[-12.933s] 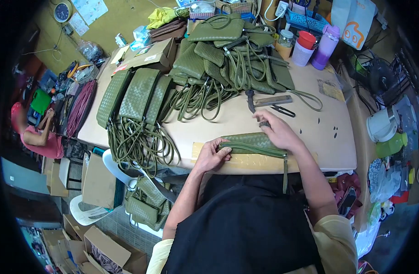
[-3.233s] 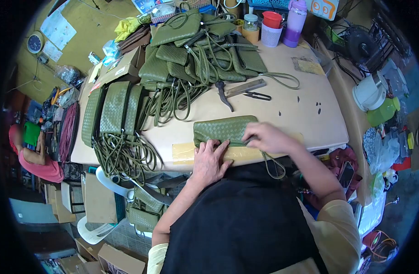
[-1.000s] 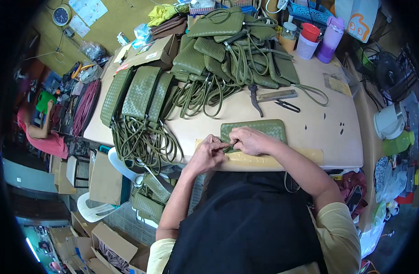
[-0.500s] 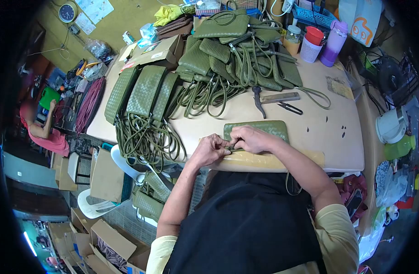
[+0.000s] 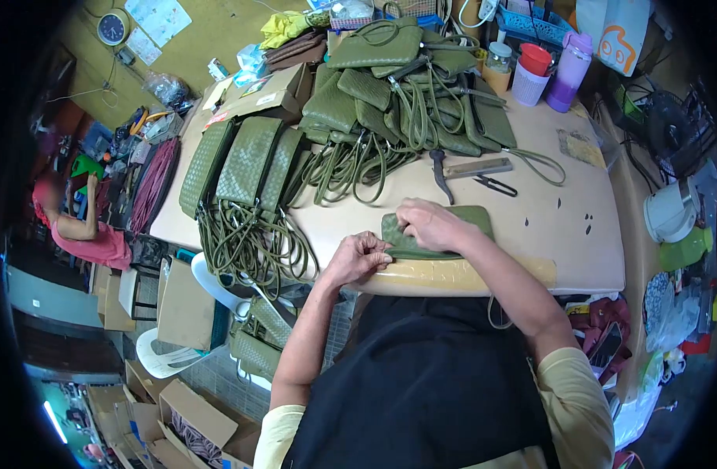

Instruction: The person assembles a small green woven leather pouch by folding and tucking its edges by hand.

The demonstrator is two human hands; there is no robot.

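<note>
A green woven-pattern pouch (image 5: 474,223) lies flat at the table's front edge, its long near edge toward me. My left hand (image 5: 358,258) pinches the pouch's near left corner between thumb and fingers. Over the pouch's left half is my right hand (image 5: 430,225), its fingers curled together and pointing down. What those fingertips hold, if anything, is hidden. Beyond the pouch lie a hammer (image 5: 441,176), a flat metal-and-wood tool (image 5: 479,167) and small black snips (image 5: 496,186).
Yellowish tape (image 5: 452,273) covers the table's front edge. A heap of green pouches (image 5: 374,109) with straps fills the back. More stacked pouches (image 5: 249,160) stand at left, straps hanging over the edge. Cups and a purple bottle (image 5: 569,74) stand back right. Another person (image 5: 85,234) is far left.
My right hand has lifted slightly up and away from the near edge, uncovering more of the pouch's edge. My left hand stays at the corner.
</note>
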